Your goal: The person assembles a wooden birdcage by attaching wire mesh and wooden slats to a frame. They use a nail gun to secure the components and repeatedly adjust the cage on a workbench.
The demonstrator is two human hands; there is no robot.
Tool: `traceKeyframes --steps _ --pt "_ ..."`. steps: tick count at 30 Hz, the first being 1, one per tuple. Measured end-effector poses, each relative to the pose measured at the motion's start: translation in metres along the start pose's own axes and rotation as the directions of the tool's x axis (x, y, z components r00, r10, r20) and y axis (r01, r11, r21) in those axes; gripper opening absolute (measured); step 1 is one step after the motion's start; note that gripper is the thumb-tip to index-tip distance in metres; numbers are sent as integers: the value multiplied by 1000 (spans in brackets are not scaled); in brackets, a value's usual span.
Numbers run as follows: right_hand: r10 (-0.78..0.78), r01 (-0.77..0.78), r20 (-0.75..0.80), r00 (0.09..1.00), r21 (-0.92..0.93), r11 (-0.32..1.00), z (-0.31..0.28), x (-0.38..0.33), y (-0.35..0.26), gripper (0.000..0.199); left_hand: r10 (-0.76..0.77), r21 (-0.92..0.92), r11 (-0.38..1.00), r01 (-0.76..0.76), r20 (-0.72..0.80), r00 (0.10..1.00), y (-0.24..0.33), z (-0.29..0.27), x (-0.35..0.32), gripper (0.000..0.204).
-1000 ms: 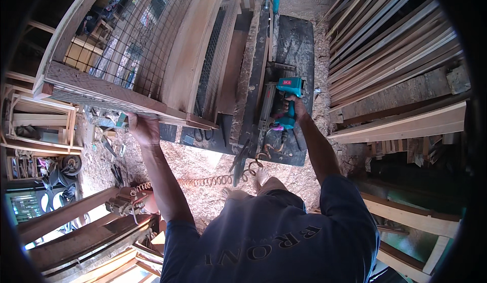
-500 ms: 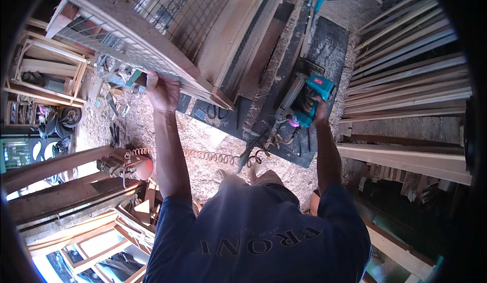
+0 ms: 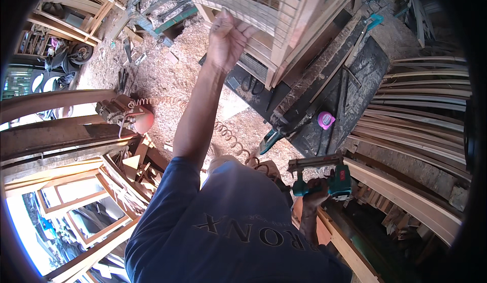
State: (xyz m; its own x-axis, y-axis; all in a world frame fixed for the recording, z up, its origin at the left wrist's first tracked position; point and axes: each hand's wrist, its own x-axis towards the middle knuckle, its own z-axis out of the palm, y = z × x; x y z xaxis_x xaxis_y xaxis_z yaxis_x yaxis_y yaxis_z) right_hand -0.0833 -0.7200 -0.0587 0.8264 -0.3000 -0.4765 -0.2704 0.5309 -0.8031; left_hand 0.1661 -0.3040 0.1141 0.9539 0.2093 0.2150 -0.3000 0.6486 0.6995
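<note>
A wooden frame covered with wire mesh (image 3: 243, 13) stands tilted over the workbench (image 3: 368, 75). My left hand (image 3: 228, 42) is closed at its near lower rail, palm facing me; the frame partly hides the fingertips. Low on the right, off the bench, my right hand (image 3: 317, 191) grips the handle of a teal nail gun (image 3: 341, 181). The gun's long metal magazine points left. On the bench lie a pink tape measure (image 3: 325, 120) and a black-handled tool (image 3: 252, 84) with two finger loops.
A coiled air hose (image 3: 228, 136) runs across the shavings-covered floor to a compressor (image 3: 144, 122). A teal-handled saw (image 3: 270, 141) juts from the bench's near edge. Stacked timber strips (image 3: 416, 110) fill the right side. Wooden frames (image 3: 76, 191) stand at lower left.
My right hand has brought the nail gun off the bench, down toward my right side. The mesh frame and my left hand have shifted up and right in view. The pink tape measure is now uncovered.
</note>
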Motion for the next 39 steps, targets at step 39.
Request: traceKeyframes --steps 39 --pt "331 611 548 768 -782 -123 332 89 534 32 -80 151 459 875 -974 210 -36 -669 -621 25"
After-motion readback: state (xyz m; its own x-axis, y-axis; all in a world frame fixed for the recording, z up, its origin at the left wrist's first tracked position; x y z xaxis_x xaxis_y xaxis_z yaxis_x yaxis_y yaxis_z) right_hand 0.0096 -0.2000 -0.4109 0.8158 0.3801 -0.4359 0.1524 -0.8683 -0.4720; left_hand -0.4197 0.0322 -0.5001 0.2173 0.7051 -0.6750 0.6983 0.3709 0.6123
